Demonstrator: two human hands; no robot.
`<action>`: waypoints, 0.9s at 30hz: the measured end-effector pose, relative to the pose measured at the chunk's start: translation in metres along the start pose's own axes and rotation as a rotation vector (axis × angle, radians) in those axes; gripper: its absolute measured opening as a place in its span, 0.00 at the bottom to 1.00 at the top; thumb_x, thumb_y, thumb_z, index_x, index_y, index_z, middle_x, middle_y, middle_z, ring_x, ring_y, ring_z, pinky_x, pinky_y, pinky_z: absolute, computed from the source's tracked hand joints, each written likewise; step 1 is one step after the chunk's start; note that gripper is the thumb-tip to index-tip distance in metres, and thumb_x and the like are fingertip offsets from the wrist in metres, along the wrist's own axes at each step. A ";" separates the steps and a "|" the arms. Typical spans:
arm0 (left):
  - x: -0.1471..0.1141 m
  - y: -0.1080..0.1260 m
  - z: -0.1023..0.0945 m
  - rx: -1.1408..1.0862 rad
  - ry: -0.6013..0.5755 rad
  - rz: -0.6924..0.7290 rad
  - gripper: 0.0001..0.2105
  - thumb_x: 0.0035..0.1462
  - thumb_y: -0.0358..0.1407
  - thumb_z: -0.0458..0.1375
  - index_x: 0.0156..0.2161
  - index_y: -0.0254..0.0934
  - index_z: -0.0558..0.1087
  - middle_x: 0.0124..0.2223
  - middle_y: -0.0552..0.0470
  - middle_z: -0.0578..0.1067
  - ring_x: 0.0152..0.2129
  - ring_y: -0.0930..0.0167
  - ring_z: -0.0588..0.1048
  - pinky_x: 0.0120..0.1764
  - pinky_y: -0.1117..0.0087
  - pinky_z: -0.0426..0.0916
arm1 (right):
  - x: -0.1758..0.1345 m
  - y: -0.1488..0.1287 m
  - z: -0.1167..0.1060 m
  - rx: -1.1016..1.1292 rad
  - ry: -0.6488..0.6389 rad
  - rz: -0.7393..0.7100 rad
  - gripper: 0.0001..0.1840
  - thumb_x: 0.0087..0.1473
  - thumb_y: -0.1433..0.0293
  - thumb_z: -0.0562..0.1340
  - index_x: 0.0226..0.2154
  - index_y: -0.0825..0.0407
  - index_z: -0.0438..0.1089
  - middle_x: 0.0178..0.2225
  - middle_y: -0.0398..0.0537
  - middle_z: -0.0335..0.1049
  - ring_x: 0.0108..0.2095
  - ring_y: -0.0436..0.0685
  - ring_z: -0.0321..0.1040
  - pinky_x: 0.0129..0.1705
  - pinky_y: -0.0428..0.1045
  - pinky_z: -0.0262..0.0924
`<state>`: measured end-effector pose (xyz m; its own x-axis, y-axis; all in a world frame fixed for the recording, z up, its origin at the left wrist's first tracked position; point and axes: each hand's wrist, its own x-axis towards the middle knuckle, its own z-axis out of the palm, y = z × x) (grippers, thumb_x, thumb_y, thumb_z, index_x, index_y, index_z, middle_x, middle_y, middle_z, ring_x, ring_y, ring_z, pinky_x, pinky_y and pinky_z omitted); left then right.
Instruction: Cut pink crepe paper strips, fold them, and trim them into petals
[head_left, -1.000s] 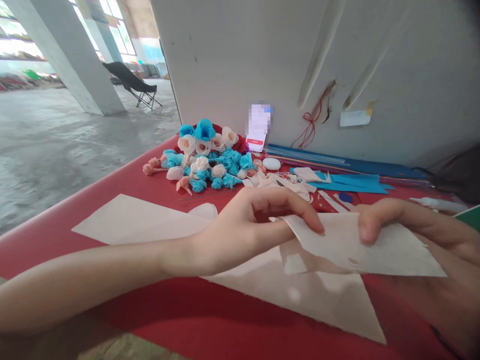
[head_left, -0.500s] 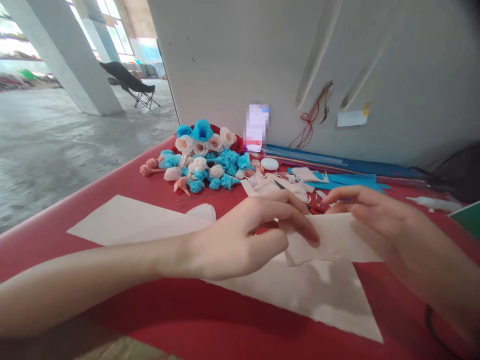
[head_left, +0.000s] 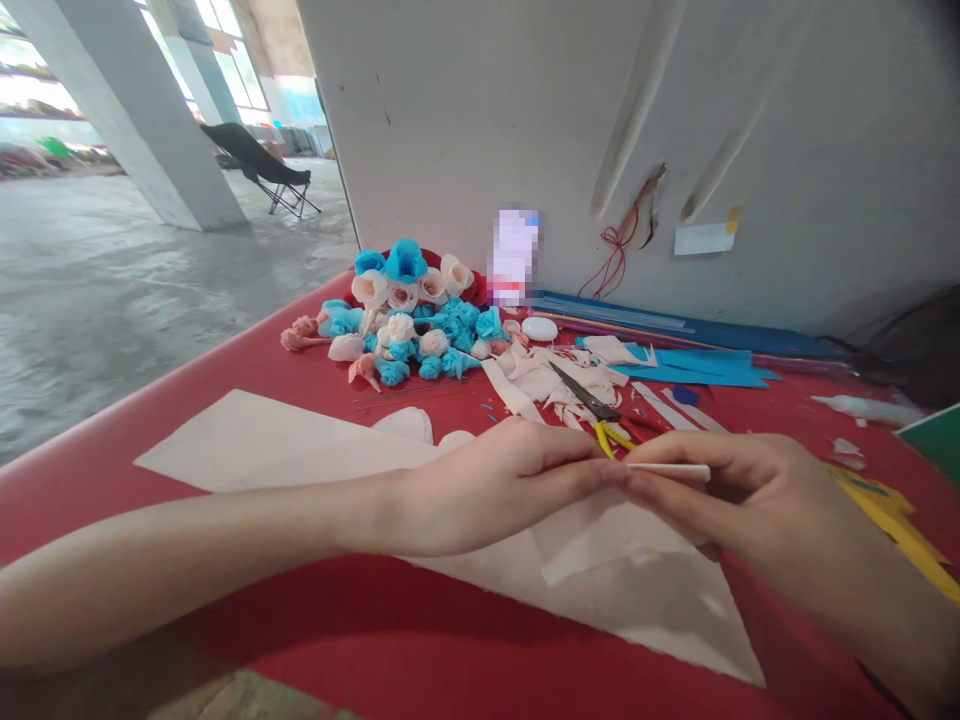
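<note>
A small piece of cream crepe-like paper [head_left: 592,545] is pinched between the fingertips of my left hand [head_left: 487,490] and my right hand [head_left: 765,500], which meet at its upper edge. A narrow pale strip [head_left: 671,470], looking like the folded or rolled top edge, runs along my right fingers. The rest of the piece hangs below, over a long cream sheet [head_left: 240,445] lying on the red table. Just beyond my fingertips rest scissors [head_left: 589,395] with dark blades and yellow and red handles. My left forearm and hand cover the middle of the long sheet.
Blue, white and pink paper flowers [head_left: 420,320] are heaped at the back left. Paper scraps [head_left: 517,380], blue paper strips [head_left: 690,366] and a white oval object [head_left: 539,328] lie behind my hands. A yellow tool [head_left: 892,510] sits at right; a phone [head_left: 514,255] leans against the wall.
My hands have come together and now pinch the small paper at its upper edge. Before, they were apart, with fingers spread over it. The scissors and yellow tool have come into clear view.
</note>
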<state>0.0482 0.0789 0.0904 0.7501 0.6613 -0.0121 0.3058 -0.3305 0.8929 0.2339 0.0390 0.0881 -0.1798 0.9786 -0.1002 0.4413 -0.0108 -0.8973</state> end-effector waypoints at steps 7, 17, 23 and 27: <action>0.002 -0.004 0.001 -0.052 -0.001 -0.023 0.15 0.57 0.38 0.54 0.22 0.33 0.60 0.20 0.61 0.56 0.18 0.81 0.54 0.19 0.79 0.50 | 0.004 0.007 -0.010 -0.029 0.079 0.022 0.15 0.42 0.53 0.63 0.25 0.47 0.73 0.16 0.40 0.59 0.18 0.47 0.54 0.16 0.42 0.52; 0.002 -0.002 -0.003 -0.165 -0.035 0.036 0.06 0.56 0.34 0.56 0.31 0.33 0.71 0.33 0.54 0.69 0.32 0.76 0.68 0.34 0.77 0.63 | 0.001 0.000 -0.008 0.166 0.098 0.077 0.15 0.41 0.56 0.66 0.21 0.50 0.68 0.17 0.38 0.59 0.18 0.45 0.54 0.17 0.39 0.50; 0.001 -0.005 0.003 -0.391 -0.008 0.068 0.06 0.50 0.30 0.61 0.34 0.34 0.68 0.34 0.55 0.71 0.34 0.75 0.70 0.39 0.74 0.67 | 0.005 0.006 -0.005 0.401 -0.069 0.225 0.15 0.39 0.57 0.67 0.23 0.51 0.68 0.16 0.37 0.57 0.15 0.43 0.50 0.15 0.39 0.44; 0.000 -0.006 0.005 -0.258 0.102 0.143 0.04 0.48 0.31 0.63 0.30 0.34 0.71 0.35 0.54 0.71 0.34 0.74 0.70 0.42 0.71 0.66 | 0.004 0.006 0.002 0.469 -0.186 0.266 0.18 0.41 0.56 0.67 0.21 0.53 0.67 0.16 0.37 0.57 0.15 0.41 0.48 0.15 0.37 0.43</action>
<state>0.0492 0.0773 0.0827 0.7081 0.6887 0.1558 0.0322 -0.2519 0.9672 0.2345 0.0425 0.0812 -0.2867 0.8776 -0.3843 0.0621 -0.3832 -0.9216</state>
